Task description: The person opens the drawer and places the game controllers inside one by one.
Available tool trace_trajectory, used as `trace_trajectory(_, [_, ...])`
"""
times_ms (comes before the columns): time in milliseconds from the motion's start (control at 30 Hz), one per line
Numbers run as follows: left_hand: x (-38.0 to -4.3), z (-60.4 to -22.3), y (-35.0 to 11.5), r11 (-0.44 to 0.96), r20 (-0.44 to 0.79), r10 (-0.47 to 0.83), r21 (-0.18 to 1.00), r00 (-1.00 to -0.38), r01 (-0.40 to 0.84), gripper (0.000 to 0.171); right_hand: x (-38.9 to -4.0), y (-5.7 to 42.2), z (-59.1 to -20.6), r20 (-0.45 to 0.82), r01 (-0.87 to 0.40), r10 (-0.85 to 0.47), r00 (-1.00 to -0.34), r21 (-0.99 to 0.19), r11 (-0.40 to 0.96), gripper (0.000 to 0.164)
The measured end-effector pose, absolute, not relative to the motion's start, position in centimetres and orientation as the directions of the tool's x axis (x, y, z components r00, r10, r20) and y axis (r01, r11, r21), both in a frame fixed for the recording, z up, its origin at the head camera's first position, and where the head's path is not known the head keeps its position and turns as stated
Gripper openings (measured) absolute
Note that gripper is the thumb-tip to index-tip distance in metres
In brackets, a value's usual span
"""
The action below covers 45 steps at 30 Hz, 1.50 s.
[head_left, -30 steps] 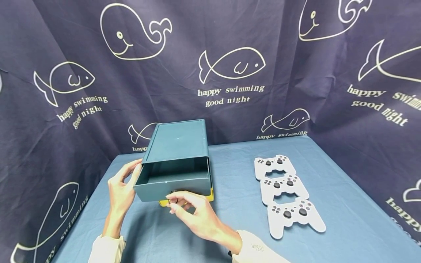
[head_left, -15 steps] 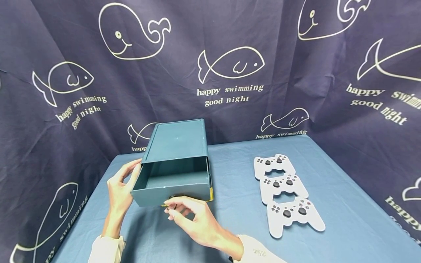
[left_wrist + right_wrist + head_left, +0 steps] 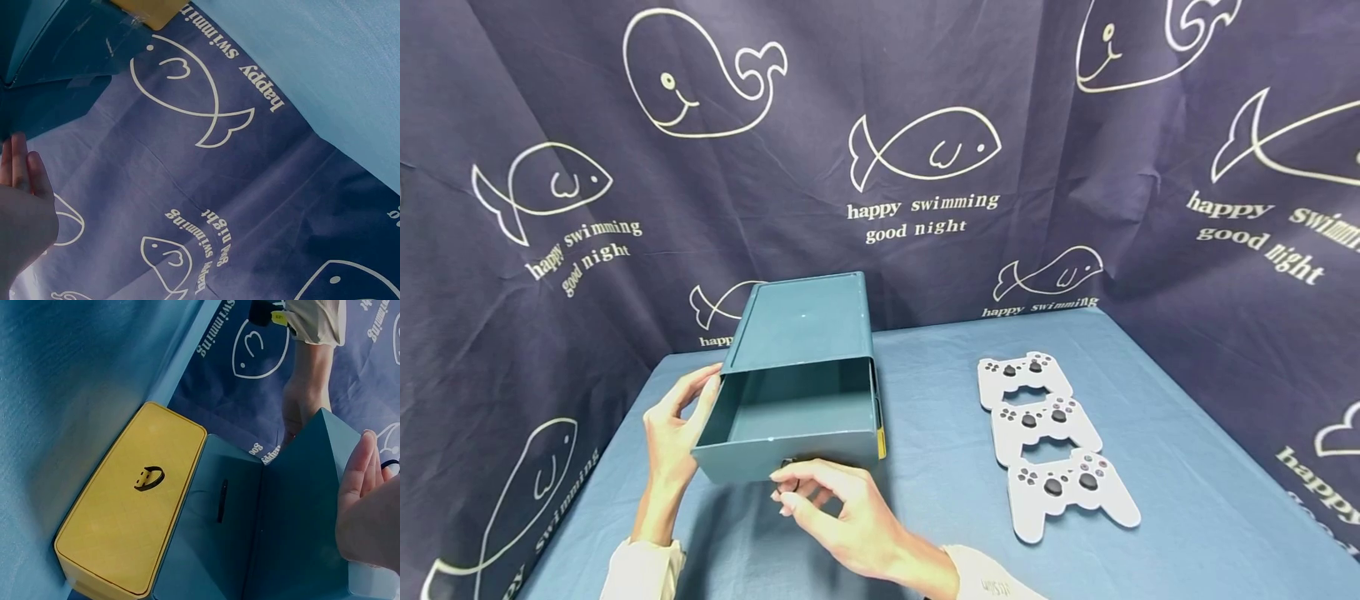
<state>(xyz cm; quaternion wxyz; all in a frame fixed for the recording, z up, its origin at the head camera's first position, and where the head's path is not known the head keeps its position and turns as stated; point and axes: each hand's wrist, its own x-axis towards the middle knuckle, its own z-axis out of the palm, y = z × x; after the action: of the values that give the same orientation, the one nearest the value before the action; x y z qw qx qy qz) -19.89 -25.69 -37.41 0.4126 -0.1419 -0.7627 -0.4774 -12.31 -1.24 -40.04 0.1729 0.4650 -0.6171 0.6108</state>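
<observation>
A teal drawer cabinet stands on the table with its top drawer pulled well out; no contents show inside. My right hand pinches the black loop handle on that drawer's front. At the cabinet's left side, my left hand rests near the front edge, its fingers straight against the wall. Below the drawn-out drawer, the right wrist view shows a closed teal drawer and a closed yellow drawer, each with a black loop handle.
Three white game controllers lie in an overlapping column on the blue tablecloth, right of the cabinet. Dark blue fabric printed with fish and whales hangs behind and at both sides.
My right hand has drawn the top drawer farther out toward me, hiding more of the yellow drawer below. The left hand has stayed at the cabinet's side.
</observation>
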Motion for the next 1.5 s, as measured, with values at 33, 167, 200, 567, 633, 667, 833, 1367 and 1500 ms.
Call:
trace_trajectory(33, [-19.9, -37.4, -25.7, 0.501, 0.765, -0.177, 0.611, -0.619, 0.613, 0.022, -12.2, -1.2, -40.0, 0.782, -0.786, -0.364, -0.505, -0.591, -0.179, 0.027])
trace_trajectory(167, [-19.9, -37.4, -25.7, 0.498, 0.769, -0.174, 0.607, -0.614, 0.619, 0.022, -12.0, -1.2, -40.1, 0.782, -0.787, -0.370, -0.502, -0.590, -0.180, 0.028])
trace_trajectory(200, [-19.8, -37.4, -25.7, 0.497, 0.770, -0.173, 0.606, -0.614, 0.621, 0.022, -11.9, -1.2, -40.1, 0.781, -0.787, -0.371, -0.502, -0.590, -0.178, 0.029])
trace_trajectory(567, [-19.8, -37.3, -25.6, 0.498, 0.774, -0.171, 0.601, -0.609, 0.625, 0.025, -11.6, -1.1, -40.1, 0.779, -0.785, -0.377, -0.500, -0.592, -0.183, 0.029])
trace_trajectory(633, [-19.9, -37.3, -25.5, 0.501, 0.776, -0.173, 0.599, -0.606, 0.625, 0.025, -11.6, -1.1, -40.1, 0.779, -0.783, -0.379, -0.500, -0.593, -0.186, 0.029])
trace_trajectory(667, [-19.9, -37.3, -25.5, 0.503, 0.777, -0.173, 0.598, -0.606, 0.624, 0.025, -11.6, -1.1, -40.1, 0.778, -0.783, -0.381, -0.500, -0.594, -0.186, 0.029])
trace_trajectory(833, [-20.0, -37.4, -25.6, 0.506, 0.775, -0.172, 0.599, -0.608, 0.621, 0.026, -11.4, -1.1, -40.1, 0.775, -0.777, -0.386, -0.501, -0.598, -0.194, 0.030])
trace_trajectory(1367, [-19.8, -37.2, -25.5, 0.497, 0.769, -0.178, 0.609, -0.614, 0.618, 0.024, -11.0, -1.1, -40.2, 0.785, -0.791, -0.395, -0.477, -0.579, -0.195, 0.034])
trace_trajectory(1500, [-19.8, -37.2, -25.4, 0.495, 0.774, -0.175, 0.603, -0.608, 0.625, 0.025, -11.0, -1.0, -40.2, 0.784, -0.795, -0.401, -0.473, -0.576, -0.189, 0.035])
